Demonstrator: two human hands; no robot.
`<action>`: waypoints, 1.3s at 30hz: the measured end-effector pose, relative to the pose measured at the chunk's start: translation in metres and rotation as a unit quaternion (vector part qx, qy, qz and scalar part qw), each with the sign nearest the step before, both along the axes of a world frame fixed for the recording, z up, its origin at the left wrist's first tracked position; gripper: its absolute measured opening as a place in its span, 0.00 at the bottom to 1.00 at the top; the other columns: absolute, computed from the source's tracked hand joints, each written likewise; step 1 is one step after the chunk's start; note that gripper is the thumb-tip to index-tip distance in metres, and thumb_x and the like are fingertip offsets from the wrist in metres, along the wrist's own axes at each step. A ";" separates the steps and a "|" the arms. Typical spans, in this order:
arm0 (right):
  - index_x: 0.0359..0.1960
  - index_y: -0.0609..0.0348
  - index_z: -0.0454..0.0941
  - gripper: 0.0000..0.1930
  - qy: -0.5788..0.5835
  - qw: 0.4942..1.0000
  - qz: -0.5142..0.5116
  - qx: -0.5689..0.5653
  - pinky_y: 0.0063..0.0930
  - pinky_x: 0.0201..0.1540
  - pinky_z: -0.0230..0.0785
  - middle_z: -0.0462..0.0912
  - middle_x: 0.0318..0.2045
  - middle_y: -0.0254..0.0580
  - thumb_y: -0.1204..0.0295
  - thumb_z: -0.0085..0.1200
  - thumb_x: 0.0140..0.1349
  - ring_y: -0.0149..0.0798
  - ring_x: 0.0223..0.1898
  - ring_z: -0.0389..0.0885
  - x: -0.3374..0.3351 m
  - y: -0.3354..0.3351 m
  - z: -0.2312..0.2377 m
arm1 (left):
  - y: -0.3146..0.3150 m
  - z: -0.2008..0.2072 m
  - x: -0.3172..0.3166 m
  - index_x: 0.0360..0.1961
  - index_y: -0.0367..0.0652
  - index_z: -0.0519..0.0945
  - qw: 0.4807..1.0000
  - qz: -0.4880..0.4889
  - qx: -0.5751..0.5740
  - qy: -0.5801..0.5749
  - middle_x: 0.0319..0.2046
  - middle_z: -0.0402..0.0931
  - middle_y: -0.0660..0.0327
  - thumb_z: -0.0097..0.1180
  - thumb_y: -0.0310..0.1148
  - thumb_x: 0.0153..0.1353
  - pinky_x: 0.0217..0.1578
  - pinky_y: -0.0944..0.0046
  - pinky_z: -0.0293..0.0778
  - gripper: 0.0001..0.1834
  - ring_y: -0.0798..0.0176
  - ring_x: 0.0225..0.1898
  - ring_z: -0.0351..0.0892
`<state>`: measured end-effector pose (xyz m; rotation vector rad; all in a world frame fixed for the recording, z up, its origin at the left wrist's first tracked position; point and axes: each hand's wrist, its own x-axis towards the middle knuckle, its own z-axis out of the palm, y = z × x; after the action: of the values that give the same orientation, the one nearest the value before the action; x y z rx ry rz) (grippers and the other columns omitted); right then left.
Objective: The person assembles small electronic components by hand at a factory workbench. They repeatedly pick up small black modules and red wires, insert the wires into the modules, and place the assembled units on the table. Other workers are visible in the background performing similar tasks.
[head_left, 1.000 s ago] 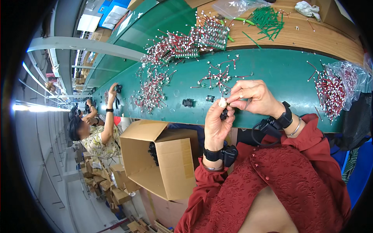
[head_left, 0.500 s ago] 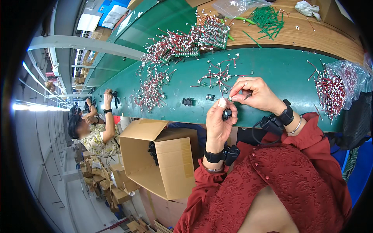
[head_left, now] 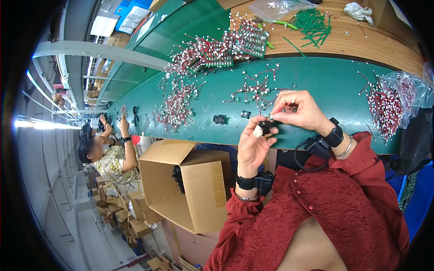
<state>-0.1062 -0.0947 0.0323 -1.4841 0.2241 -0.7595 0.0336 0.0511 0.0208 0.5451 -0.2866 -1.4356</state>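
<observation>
Above the near edge of the green work surface (head_left: 212, 97), my left hand (head_left: 253, 147) grips a small black plastic housing (head_left: 265, 127). A white finger cover (head_left: 258, 131) sits on one of its digits. My right hand (head_left: 298, 112) is pinched closed right over the housing, holding a small part with a red wire; the fingertips hide most of it. Just beyond lie loose small wired circuit boards (head_left: 257, 90) with red wires. Left of my hands rest another black housing (head_left: 219, 119) and a small dark-and-green piece (head_left: 245, 114).
Wired boards (head_left: 176, 106) are heaped at the left, beside panels of boards (head_left: 251, 41). Red-wired connectors (head_left: 384, 104) spill from a clear bag at the right. Green strips (head_left: 312, 25) lie on a wooden board. An open carton (head_left: 203, 194) stands below the edge. A co-worker (head_left: 113, 158) sits further left.
My left hand has turned the black housing up toward my right fingertips, and the white-covered digit has dropped lower. My right hand has shifted slightly. The co-worker's raised hand has moved a little left and down.
</observation>
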 end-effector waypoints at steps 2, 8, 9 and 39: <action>0.29 0.59 0.82 0.03 0.000 0.999 0.011 0.043 0.16 0.28 0.61 0.77 0.25 0.29 0.78 0.61 0.52 0.21 0.29 0.71 0.000 0.001 0.000 | 0.001 -0.006 0.004 0.50 0.36 0.70 1.000 -0.006 0.003 0.023 0.45 0.74 0.49 0.55 0.29 0.61 0.39 0.66 0.81 0.16 0.56 0.42 0.78; 0.29 0.61 0.82 0.04 0.016 0.996 0.089 -0.013 0.19 0.29 0.64 0.78 0.30 0.33 0.78 0.62 0.51 0.24 0.31 0.73 -0.001 0.000 0.002 | -0.001 -0.012 0.004 0.44 0.35 0.75 0.998 0.037 0.042 0.031 0.41 0.77 0.54 0.54 0.31 0.63 0.34 0.70 0.80 0.12 0.61 0.39 0.79; 0.29 0.61 0.83 0.04 0.020 0.996 0.082 -0.030 0.20 0.31 0.66 0.78 0.30 0.33 0.77 0.63 0.50 0.25 0.32 0.75 -0.001 0.001 0.002 | -0.002 -0.010 0.002 0.44 0.35 0.76 0.996 0.057 0.069 0.014 0.39 0.77 0.55 0.54 0.31 0.63 0.34 0.70 0.80 0.12 0.62 0.38 0.79; 0.35 0.63 0.84 0.07 -0.016 0.952 0.008 0.306 0.19 0.36 0.71 0.84 0.35 0.40 0.75 0.62 0.55 0.27 0.34 0.79 0.008 0.009 -0.004 | -0.008 0.006 -0.014 0.58 0.32 0.66 0.995 0.091 -0.031 -0.027 0.52 0.70 0.42 0.53 0.33 0.61 0.50 0.60 0.77 0.26 0.49 0.49 0.76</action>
<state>-0.0979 -0.0855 0.0282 -0.8825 0.3835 -0.6248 0.0199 0.0430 0.0272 0.5468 -0.3156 -1.2323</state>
